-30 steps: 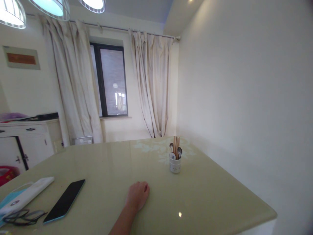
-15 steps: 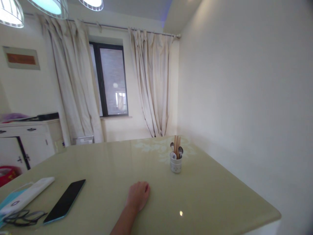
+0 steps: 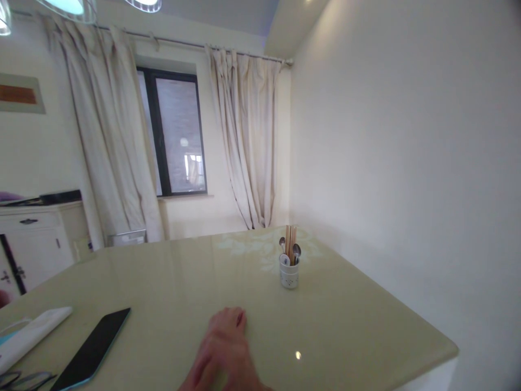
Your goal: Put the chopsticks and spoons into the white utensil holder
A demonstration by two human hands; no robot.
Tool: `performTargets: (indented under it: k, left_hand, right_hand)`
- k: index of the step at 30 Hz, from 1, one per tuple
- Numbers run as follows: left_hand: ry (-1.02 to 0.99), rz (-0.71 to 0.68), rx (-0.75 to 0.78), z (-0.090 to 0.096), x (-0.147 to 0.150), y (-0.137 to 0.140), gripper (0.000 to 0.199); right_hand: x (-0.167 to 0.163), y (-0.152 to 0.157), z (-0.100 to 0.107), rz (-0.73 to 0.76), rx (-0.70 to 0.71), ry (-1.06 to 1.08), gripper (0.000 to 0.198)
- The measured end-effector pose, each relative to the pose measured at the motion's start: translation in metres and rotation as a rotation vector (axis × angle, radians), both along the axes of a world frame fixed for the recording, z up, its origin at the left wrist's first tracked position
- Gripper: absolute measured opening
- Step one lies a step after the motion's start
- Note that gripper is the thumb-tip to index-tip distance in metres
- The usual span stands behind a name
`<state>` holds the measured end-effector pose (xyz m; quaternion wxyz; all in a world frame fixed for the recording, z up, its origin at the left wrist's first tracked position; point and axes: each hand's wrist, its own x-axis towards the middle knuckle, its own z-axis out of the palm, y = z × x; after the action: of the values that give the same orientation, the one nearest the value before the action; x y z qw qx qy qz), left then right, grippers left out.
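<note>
My left hand (image 3: 228, 319) rests on the table (image 3: 342, 320) in a loose fist, knuckles up, and nothing shows inside the curled fingers. Across its wrist lies my right hand (image 3: 230, 353), coming in from the bottom edge. The right fingers bend over the left wrist and are slightly blurred; their tips cannot be made out. Beyond both hands and a little to the right stands a white cup (image 3: 289, 278), apart from them. It holds wooden chopsticks (image 3: 290, 241) and metal spoons (image 3: 297, 250) upright.
To the left lie a black-screened phone (image 3: 95, 347), a white elongated device (image 3: 36, 336) and dark-framed glasses (image 3: 30, 380). A white wall (image 3: 399, 163) runs along the right side. Behind the table are curtains (image 3: 260, 141), a window (image 3: 179, 136) and a white cabinet (image 3: 36, 239).
My right hand has come into view from below and now lies over my left wrist. My left hand keeps its fist. The view has turned slightly right.
</note>
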<state>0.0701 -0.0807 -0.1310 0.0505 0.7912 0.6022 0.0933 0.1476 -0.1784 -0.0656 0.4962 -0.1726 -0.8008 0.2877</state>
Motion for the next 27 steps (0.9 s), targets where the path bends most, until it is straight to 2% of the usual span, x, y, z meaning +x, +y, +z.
performTargets:
  k: [1, 2, 3, 4, 6, 7, 9, 11, 13, 15, 20, 27]
  left_hand:
    - [-0.008, -0.006, 0.000, -0.001, -0.001, 0.000, 0.040]
    - [-0.016, -0.008, 0.005, -0.001, -0.001, 0.000, 0.041]
    - [-0.021, -0.004, 0.013, -0.002, -0.001, 0.000, 0.043]
    - [-0.023, 0.007, 0.019, -0.002, -0.001, 0.000, 0.045]
    - [-0.018, 0.035, 0.018, -0.002, 0.002, 0.001, 0.048]
    - [-0.013, 0.042, 0.018, -0.002, 0.003, 0.001, 0.048]
    - [-0.002, 0.053, 0.015, -0.002, 0.006, 0.001, 0.049]
    - [0.002, 0.058, 0.017, -0.002, 0.007, 0.000, 0.049]
    - [0.000, 0.052, 0.009, -0.002, 0.007, -0.001, 0.050]
    - [-0.007, 0.041, -0.001, -0.003, 0.006, -0.002, 0.049]
    - [-0.054, 0.022, -0.018, -0.008, 0.002, 0.000, 0.047]
    - [-0.197, -0.009, -0.008, -0.013, -0.001, -0.001, 0.038]
  right_hand:
    - [0.023, 0.015, -0.004, -0.144, -0.004, 0.077, 0.023]
    - [0.049, 0.032, -0.007, -0.358, -0.010, 0.187, 0.024]
    - [0.075, 0.049, -0.011, -0.718, 0.026, 0.328, 0.027]
    - [0.101, 0.067, -0.015, -0.985, 0.039, 0.401, 0.035]
    - [0.146, 0.101, -0.027, -1.273, 0.037, 0.435, 0.061]
    - [0.163, 0.115, -0.034, -1.333, 0.034, 0.398, 0.072]
    - [0.185, 0.139, -0.051, -1.380, -0.001, 0.295, 0.091]
    - [0.192, 0.154, -0.067, -1.354, -0.040, 0.202, 0.101]
    - [0.192, 0.161, -0.080, -1.333, -0.077, 0.167, 0.104]
    - [0.190, 0.164, -0.087, -1.282, -0.132, 0.180, 0.097]
    - [0.194, 0.156, -0.079, -1.062, -0.259, 0.267, 0.072]
    - [0.180, 0.133, -0.068, -0.921, -0.335, 0.264, 0.064]
